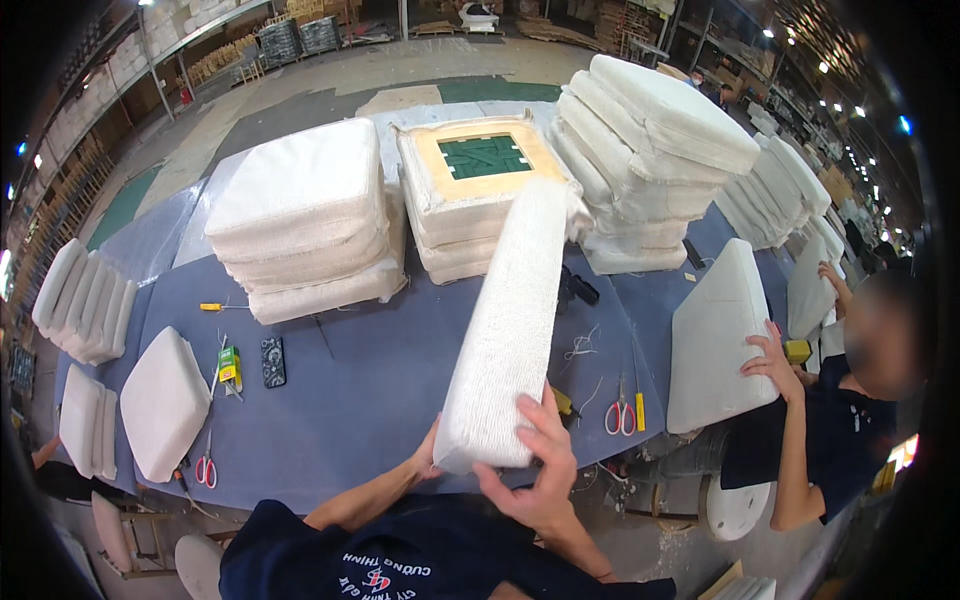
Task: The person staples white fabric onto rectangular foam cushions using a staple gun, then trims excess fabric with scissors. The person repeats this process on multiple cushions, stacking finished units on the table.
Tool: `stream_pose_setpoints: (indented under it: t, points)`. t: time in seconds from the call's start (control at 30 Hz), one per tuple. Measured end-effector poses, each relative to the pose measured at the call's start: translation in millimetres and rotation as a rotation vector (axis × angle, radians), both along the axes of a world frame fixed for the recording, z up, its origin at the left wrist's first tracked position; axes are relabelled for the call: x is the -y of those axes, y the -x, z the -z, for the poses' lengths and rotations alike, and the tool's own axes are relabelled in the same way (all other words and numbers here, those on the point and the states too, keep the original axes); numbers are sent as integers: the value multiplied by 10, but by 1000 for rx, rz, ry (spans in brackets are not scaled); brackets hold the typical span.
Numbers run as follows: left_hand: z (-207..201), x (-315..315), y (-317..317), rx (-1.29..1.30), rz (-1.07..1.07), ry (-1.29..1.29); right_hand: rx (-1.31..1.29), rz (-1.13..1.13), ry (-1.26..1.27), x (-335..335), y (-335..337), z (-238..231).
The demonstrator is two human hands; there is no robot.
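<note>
I hold a white upholstered seat cushion (510, 320) on its edge above the blue-grey table (370, 390). My right hand (540, 465) grips its near end from the front. My left hand (428, 458) presses against its left lower side, mostly hidden behind the cushion. The cushion's far end reaches toward a stack of upturned cushions (470, 200) that show a wooden frame and green webbing.
Stacks of white cushions stand at the back left (305, 215) and back right (650, 160). A single cushion (165, 400), two pairs of red scissors (620, 415) (206, 468) and a phone (273, 361) lie on the table. A person at the right holds another cushion (715, 340).
</note>
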State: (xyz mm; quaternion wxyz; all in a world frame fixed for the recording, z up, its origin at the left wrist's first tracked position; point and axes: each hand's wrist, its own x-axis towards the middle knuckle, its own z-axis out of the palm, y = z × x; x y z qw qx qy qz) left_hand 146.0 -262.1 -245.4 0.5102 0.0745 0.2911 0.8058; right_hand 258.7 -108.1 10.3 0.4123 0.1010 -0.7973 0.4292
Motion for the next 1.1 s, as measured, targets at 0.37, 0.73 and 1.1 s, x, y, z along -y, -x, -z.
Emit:
stream_pose_setpoints:
  t: [0.37,0.73,1.1]
  points:
    - [-2104,-666,2636,-544,-754,23,-465,396,87,-2135,1351,-944]
    - [-2058,-1706,4378,-1311,-819,851,229,444,565,-4429,4561,365]
    - [-1736,-871,3792,-2129,-653,1450,300,471,260,-4118,3477,2455]
